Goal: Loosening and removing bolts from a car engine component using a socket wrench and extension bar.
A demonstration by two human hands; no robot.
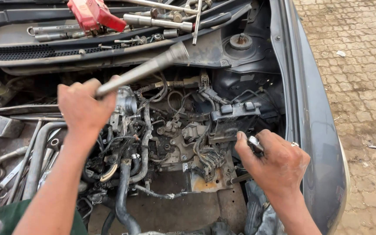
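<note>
I look down into an open car engine bay (175, 143) full of hoses and wiring. My left hand (83, 106) grips a long grey metal socket wrench (149, 67) that points up and right toward the cowl. My right hand (275, 163) is closed on a small metal tool (255, 142) beside a black plastic box (233, 117) near the right fender. A ring shows on one of its fingers.
A red tool (94, 14) and several sockets and extension bars (157, 21) lie on the cowl at the top. Wrenches and bent metal tubes (31, 161) lie at the left. The grey fender (314, 130) borders paving stones (362, 87) on the right.
</note>
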